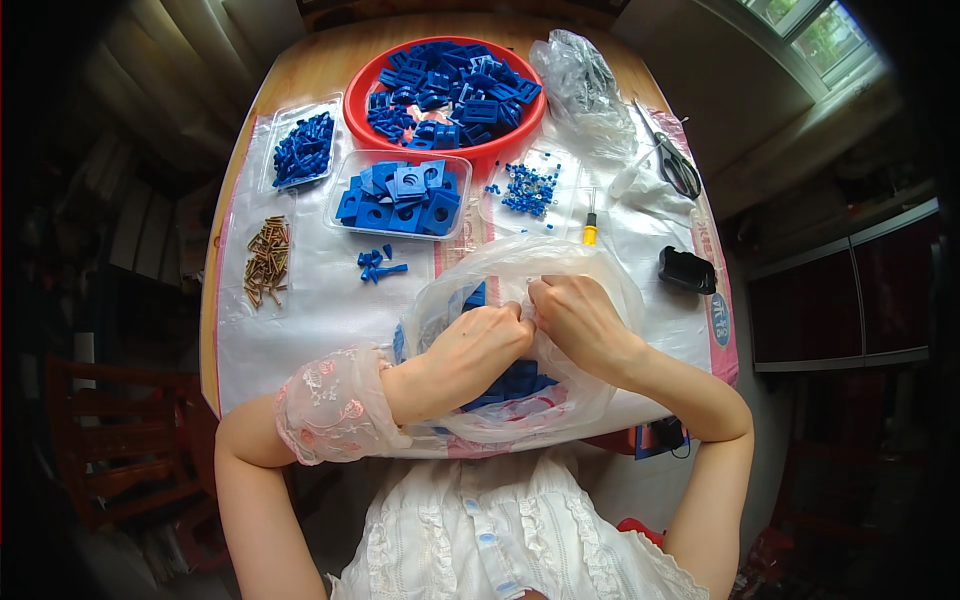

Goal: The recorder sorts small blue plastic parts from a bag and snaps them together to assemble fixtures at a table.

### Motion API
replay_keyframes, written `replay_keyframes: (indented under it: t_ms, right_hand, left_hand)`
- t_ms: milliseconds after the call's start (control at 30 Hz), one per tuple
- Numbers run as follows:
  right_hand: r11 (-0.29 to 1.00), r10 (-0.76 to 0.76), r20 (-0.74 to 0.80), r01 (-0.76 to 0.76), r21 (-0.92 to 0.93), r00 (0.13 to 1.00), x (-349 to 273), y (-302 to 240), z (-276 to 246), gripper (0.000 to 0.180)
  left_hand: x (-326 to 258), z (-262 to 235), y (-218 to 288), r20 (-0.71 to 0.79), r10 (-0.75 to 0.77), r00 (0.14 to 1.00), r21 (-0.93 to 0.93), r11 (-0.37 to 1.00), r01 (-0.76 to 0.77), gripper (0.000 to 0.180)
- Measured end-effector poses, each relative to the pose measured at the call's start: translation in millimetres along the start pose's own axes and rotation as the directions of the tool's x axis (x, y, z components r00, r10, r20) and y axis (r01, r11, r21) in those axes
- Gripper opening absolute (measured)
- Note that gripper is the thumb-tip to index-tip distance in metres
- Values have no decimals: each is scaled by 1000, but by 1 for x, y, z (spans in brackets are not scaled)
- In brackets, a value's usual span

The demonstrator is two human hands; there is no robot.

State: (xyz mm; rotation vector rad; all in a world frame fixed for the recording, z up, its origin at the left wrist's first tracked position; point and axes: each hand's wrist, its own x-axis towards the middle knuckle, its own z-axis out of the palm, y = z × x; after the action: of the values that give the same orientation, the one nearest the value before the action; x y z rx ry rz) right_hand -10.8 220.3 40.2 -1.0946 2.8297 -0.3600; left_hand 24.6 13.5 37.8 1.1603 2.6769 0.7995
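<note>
A translucent white plastic bag (612,268) lies spread at the table's near edge, with blue plastic parts (510,386) inside it. Over the middle of the bag, my left hand (478,345) and my right hand (580,315) meet at the fingertips. Both are closed in a pinch, and a whitish fold of the plastic seems to be caught between them. My fingers partly hide the exact spot. A sheer embroidered sleeve cuff (335,405) circles my left forearm. A few small blue plastic pieces (377,266) lie beyond the bag on the left.
Blue parts fill a red basin (350,112) at the back. Nearer are a clear tub of square blue plates (408,198), a tray of slim blue pieces (303,148), brass-coloured screws (268,262), tiny blue and white bits (530,188), a yellow-handled screwdriver (590,233), scissors (678,168) and a black container (686,270).
</note>
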Motion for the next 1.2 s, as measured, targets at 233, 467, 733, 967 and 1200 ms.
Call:
replay_keyframes:
  t_ms: [233, 467, 733, 967, 1200]
  right_hand:
    - [878, -9, -123, 67, 474, 992, -1, -25, -89, 11]
    - [973, 154, -213, -111, 202, 965, 93, 75, -78, 14]
    - [967, 158, -123, -129, 221, 980, 134, 104, -40, 14]
    - [939, 183, -116, -139, 315, 976, 125, 104, -56, 20]
    - [871, 186, -212, -61, 488, 959, 73, 60, -107, 12]
  left_hand:
    - [-12, 8, -2, -102, 11, 995, -48, 999, -16, 13]
    - [3, -16, 17, -132, 107, 985, -81, 990, -119, 14]
    - [113, -68, -88, -243, -243, 939, -112, 969, 222, 13]
    - [153, -40, -127, -261, -246, 933, -73, 969, 235, 12]
    - [125, -63, -111, -407, -177, 896, -109, 983, 145, 16]
